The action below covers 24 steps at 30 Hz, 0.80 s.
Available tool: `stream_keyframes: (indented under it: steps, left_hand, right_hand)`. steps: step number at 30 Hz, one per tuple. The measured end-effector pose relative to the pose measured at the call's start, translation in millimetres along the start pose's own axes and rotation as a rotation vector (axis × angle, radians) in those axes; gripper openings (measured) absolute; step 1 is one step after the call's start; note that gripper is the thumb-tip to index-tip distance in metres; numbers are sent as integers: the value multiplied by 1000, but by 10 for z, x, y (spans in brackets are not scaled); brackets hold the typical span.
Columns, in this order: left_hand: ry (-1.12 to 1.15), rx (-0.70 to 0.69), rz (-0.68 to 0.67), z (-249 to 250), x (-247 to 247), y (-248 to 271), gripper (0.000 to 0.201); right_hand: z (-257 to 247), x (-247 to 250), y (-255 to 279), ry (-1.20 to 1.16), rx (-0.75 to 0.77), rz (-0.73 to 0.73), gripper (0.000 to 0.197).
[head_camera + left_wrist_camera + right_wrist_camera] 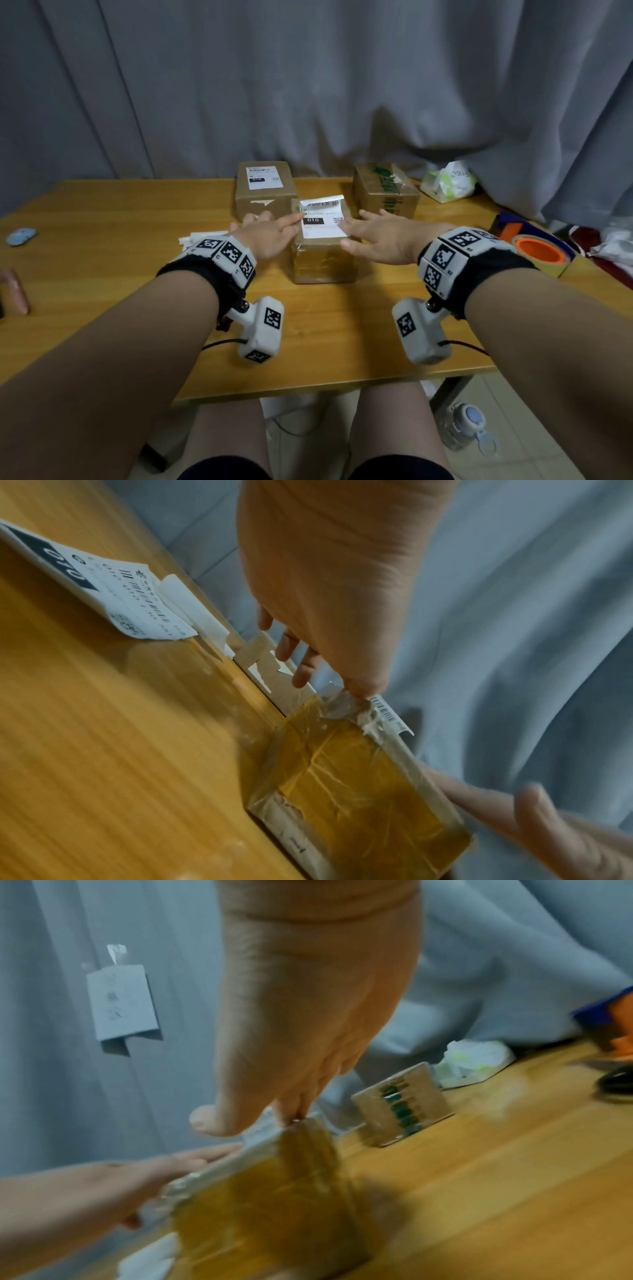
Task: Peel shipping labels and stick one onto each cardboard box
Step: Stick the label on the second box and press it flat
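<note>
A taped cardboard box (323,260) stands mid-table with a white shipping label (323,219) on its top; the label's far edge curls up. My left hand (270,229) lies flat at the label's left edge, fingers straight and pressing. My right hand (373,236) lies flat at the label's right edge. Behind on the left stands a second box (265,195) with a label (263,177) stuck on it. A third box (387,192) with green print stands behind on the right, with no label showing. More labels (113,593) lie left of the near box (356,785).
White backing strips (202,238) lie left of my left hand. A tissue pack (448,183) sits at the back right, a tape roll with an orange core (539,251) at the right edge. A grey curtain (308,85) hangs behind the wooden table (102,246).
</note>
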<state>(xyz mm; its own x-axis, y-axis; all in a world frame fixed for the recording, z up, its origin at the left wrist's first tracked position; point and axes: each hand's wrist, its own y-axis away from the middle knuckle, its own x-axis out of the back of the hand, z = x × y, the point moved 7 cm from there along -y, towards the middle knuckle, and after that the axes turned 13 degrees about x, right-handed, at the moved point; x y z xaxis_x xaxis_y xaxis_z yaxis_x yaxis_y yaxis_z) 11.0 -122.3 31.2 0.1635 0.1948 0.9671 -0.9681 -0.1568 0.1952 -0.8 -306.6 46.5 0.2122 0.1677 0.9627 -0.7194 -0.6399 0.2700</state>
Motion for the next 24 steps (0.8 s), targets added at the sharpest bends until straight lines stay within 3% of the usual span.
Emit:
stream_keyframes:
  steps: [5,11,13,16,17,19,21,24]
  left_hand:
    - [11,17,-1,-17,-5,-3,44]
    - [-27,-35,28,0,-46,-62,45]
    - [-58,-107,125,50,27,-40,46]
    - [-85,-374,362,290,213,116,38]
    - [-76,-469,350,391,206,170,36]
    - [-22,-552,185,516,71,243,40]
    - [25,-538,80,504,-26,237,47]
    - [-6,-488,101,364,5,140,54]
  right_hand:
    - [-508,-42,-296,-58,114,87,72]
    - [-160,-77,-100,-138,103,190,59]
    - [-68,-50,-28,-154,98,227,55]
    - [-23,22,-112,-175,78,310,49]
    - [-29,66,-154,-163,58,359,46]
    - [-61,138,-193,-123,22,478,37]
    - [-70,147,-189,-101,4,569,28]
    - [9,134,-171,-167,-24,618,23]
